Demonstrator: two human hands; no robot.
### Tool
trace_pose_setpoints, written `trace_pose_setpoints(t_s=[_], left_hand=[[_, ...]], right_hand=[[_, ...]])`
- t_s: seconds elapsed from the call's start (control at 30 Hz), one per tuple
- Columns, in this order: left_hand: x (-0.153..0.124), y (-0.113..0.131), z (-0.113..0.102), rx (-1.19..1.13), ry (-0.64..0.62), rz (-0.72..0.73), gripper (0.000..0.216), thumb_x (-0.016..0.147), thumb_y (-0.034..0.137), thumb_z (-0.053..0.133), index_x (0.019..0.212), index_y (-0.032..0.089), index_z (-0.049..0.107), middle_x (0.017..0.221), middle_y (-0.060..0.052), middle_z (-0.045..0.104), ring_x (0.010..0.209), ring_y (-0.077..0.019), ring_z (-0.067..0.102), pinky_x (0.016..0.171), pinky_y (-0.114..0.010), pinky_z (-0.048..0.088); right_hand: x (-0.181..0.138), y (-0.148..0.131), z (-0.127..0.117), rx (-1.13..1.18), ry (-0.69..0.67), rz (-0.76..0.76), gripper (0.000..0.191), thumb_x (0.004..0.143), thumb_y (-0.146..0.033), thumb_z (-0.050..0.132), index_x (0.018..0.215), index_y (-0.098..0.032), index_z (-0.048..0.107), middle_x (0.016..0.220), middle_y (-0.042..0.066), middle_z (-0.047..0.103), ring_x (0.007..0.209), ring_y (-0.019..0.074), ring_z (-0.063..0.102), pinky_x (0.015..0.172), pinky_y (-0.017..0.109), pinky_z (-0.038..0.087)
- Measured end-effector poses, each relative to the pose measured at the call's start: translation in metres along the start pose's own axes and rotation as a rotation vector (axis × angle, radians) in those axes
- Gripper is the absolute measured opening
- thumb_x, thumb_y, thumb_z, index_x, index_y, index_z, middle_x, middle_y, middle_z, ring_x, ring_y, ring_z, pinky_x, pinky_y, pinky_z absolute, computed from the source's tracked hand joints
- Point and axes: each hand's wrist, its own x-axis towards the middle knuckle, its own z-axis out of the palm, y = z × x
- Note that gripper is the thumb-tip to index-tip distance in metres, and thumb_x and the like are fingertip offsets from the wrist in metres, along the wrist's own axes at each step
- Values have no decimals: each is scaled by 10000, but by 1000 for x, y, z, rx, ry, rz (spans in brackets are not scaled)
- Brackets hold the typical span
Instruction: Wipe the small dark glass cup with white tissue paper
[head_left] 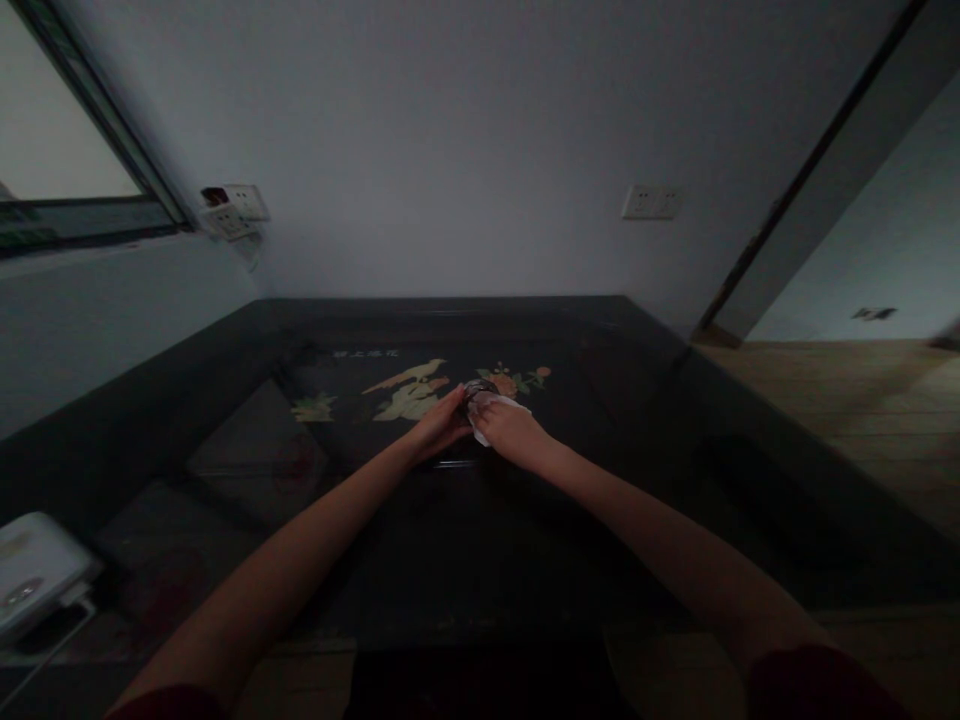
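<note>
Both arms reach out over a dark glossy table [480, 560], and the hands meet near its middle. My left hand [441, 424] is closed on the left side of a small, dark, shiny, rounded object [478, 386], whose kind I cannot make out in the dim light. In my right hand [514, 432] a crumpled white tissue or cloth [481, 436] is bunched against that object. The right fingers are partly hidden by the tissue. Beneath and behind the hands, the tabletop carries a bird and flower picture [409, 390].
A white device [37, 570] with a cable stands at the table's left front. Wall sockets [651, 202] are on the wall behind, with another socket and plugs [236, 208] at the left near the window [67, 110]. Wooden floor [840, 400] shows at the right.
</note>
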Motion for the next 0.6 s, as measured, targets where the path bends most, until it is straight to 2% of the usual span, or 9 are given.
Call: trace_pose_setpoints(t_s=[0.17, 0.3, 0.47, 0.6], left_hand=[[3, -1, -3, -24, 9, -16, 308, 915, 373, 485, 1082, 155, 626, 1043, -102, 663, 824, -170, 644, 725, -275, 523], [3, -1, -5, -13, 0, -25, 332, 908, 390, 494, 1108, 152, 609, 1046, -113, 659, 853, -183, 647, 743, -287, 533], [1, 0, -4, -12, 5, 5, 290, 905, 352, 508, 1084, 150, 614, 1058, -116, 653, 859, -186, 637, 746, -295, 535], [-1, 0, -3, -52, -11, 47, 252, 889, 314, 542, 1080, 165, 613, 1082, -94, 645, 886, -183, 629, 780, -307, 525]], right_hand=[[-4, -2, -7, 100, -4, 36, 293, 903, -89, 411, 1127, -103, 600, 1134, 139, 653, 1075, 208, 591, 954, 326, 435], [-6, -5, -12, 286, -5, 176, 308, 865, -48, 399, 1080, -131, 604, 1098, 126, 663, 989, 212, 622, 830, 304, 459], [-2, -6, -11, 419, 27, 277, 283, 824, -27, 409, 1014, -108, 603, 1001, 135, 685, 895, 211, 639, 774, 283, 444], [-1, -9, -7, 457, 36, 302, 263, 840, -68, 416, 1047, -101, 575, 987, 149, 682, 873, 224, 646, 762, 299, 452]])
